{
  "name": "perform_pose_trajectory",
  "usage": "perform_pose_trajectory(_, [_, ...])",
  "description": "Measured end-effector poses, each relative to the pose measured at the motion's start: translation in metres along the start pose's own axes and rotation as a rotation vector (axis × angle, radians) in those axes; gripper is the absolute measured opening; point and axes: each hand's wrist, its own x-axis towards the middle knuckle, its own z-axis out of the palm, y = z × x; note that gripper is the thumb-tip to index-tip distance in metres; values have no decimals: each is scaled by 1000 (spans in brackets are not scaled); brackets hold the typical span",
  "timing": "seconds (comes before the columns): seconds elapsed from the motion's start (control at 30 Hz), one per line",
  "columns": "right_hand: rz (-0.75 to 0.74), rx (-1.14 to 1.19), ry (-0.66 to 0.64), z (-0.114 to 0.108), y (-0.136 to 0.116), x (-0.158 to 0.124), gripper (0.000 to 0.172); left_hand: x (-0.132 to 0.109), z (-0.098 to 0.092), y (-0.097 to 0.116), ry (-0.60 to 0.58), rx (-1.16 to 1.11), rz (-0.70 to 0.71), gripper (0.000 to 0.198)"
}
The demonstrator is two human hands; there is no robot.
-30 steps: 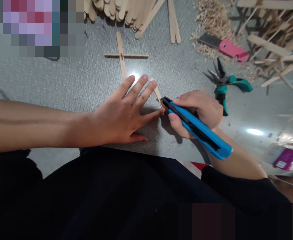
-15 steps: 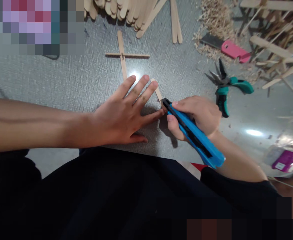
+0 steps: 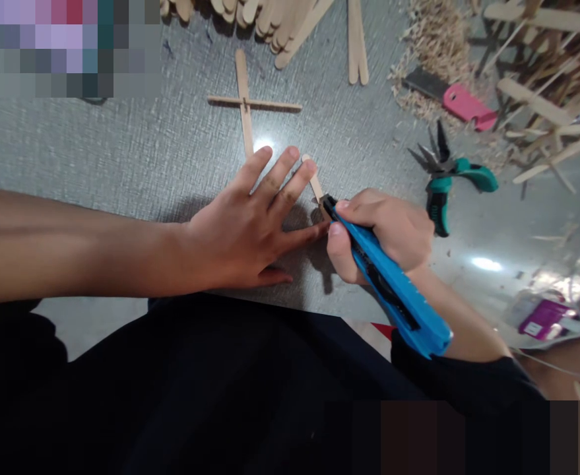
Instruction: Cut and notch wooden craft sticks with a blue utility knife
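Observation:
My left hand (image 3: 255, 218) lies with its fingers spread on the grey table, palm down. One fingertip reaches a wooden craft stick (image 3: 313, 179), whose rounded end shows above it. In my right hand (image 3: 386, 231) is a blue utility knife (image 3: 398, 290), gripped by its body with the tip at that stick. The blade is mostly hidden, so I cannot tell how deep it sits. Just beyond my left fingers lies a cross of two craft sticks (image 3: 245, 103); my hand covers its lower end.
At the back are a pile of craft sticks (image 3: 274, 23) and a loose pair (image 3: 356, 43). To the right lie wood shavings (image 3: 435, 39), a pink-handled blade (image 3: 468, 105), open green-handled pliers (image 3: 441, 175), a stick structure (image 3: 537, 99) and a purple packet (image 3: 544, 316).
The knife's rear end has swung slightly down while its tip stays at the stick. My left hand keeps its place; the whole view has shifted a little.

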Motion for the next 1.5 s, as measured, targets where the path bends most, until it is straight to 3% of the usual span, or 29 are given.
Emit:
perform_pose_trajectory(0.47, [-76,136,67,8,11,-7,10,4,-8,-1,13,63,60,97])
perform_pose_trajectory(0.67, [-39,24,49,-1,9,-12,20,7,-17,5,-40,73,21,88])
perform_pose_trajectory(0.8, [-100,6,125,-1,12,-15,25,8,-26,8,-79,83,18,99])
perform_pose_trajectory(0.93, [14,69,67,-5,13,-22,39,7,-23,4,-47,79,47,105])
perform_pose_trajectory(1.1, [-37,22,88,-8,15,-26,33,9,-13,1,-17,16,41,100])
perform_pose_trajectory(1.37, [-133,25,271,8,19,-14,22,8,-13,-3,20,-69,64,102])
perform_pose_trajectory(1.5, [-81,46,238,8,31,-32,21,9,-15,-4,28,-82,69,99])
